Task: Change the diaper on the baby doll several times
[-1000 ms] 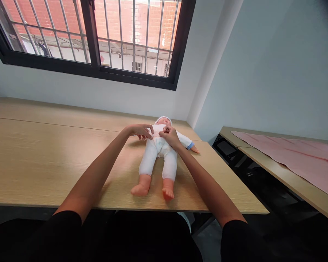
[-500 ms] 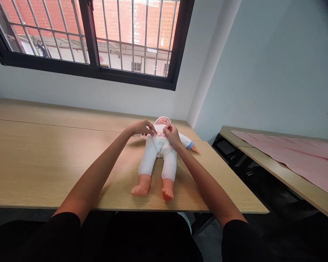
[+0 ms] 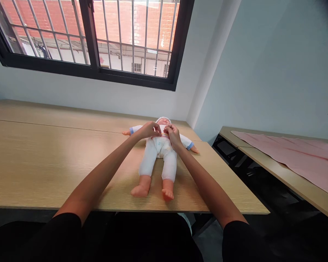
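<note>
A baby doll (image 3: 164, 167) lies on its back on the wooden table, its head away from me and its bare feet towards me. It wears a white cap, a white shirt (image 3: 185, 141) with blue cuffs, and white leg coverings with a faintly printed, diaper-like piece at the hips. My left hand (image 3: 151, 130) bends over the doll's belly from the left, fingers closed on the shirt front. Close beside it, my right hand (image 3: 172, 134) pinches the shirt at the chest. The exact bit of cloth between the fingertips is too small to make out.
The table (image 3: 57, 156) reaches far to the left; its right edge is near the doll. Across a gap, a second table (image 3: 295, 189) carries a pink cloth (image 3: 295, 153). A barred window (image 3: 131, 40) is in the wall behind.
My left hand has moved right and inward over the belly, closing its fingers, and the doll's arm on that side shows more. My right hand has barely moved.
</note>
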### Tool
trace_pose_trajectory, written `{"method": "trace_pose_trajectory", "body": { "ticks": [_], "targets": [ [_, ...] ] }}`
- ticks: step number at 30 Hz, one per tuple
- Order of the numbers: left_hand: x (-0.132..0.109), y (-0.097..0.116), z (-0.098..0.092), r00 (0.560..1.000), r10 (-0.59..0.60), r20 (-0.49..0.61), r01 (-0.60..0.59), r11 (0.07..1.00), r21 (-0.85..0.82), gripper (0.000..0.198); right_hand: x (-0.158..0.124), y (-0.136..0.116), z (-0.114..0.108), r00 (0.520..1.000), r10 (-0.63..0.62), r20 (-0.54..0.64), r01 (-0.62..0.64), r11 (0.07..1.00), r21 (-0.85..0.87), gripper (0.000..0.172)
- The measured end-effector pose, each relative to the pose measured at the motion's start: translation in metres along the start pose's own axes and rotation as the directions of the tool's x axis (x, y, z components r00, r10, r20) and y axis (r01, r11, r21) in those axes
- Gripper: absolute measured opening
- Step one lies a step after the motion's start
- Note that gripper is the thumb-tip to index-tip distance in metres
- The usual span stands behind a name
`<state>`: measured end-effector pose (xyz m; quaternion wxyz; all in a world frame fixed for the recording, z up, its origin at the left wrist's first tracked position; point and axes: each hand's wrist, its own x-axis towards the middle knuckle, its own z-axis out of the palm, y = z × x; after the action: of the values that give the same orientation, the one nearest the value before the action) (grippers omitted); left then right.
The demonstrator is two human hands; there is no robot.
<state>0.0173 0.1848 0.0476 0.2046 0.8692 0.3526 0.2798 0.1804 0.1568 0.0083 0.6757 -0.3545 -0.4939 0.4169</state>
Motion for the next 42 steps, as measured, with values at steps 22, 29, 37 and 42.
{"method": "trace_pose_trajectory", "body": {
  "ticks": [22, 29, 37, 42],
  "targets": [
    [-0.007, 0.008, 0.003, 0.993, 0.118, -0.024, -0.115, 0.989, 0.092, 0.020, 0.008, -0.023, -0.040, 0.930, 0.084, 0.359, 0.054, 0.932, -0.357, 0.039],
    [-0.002, 0.004, 0.008, 0.992, 0.125, -0.031, -0.123, 0.991, 0.051, 0.020, 0.008, -0.023, -0.046, 0.861, 0.106, 0.497, 0.173, 0.858, -0.483, 0.044],
    [-0.001, 0.002, 0.011, 0.990, 0.130, -0.055, -0.130, 0.991, 0.019, 0.022, 0.010, -0.020, -0.047, 0.891, 0.101, 0.443, 0.057, 0.942, -0.330, 0.038],
    [-0.002, 0.000, 0.012, 0.995, 0.077, -0.060, -0.081, 0.994, -0.074, 0.021, 0.009, -0.020, -0.045, 0.891, 0.114, 0.439, 0.050, 0.937, -0.346, 0.039]
  ]
}}
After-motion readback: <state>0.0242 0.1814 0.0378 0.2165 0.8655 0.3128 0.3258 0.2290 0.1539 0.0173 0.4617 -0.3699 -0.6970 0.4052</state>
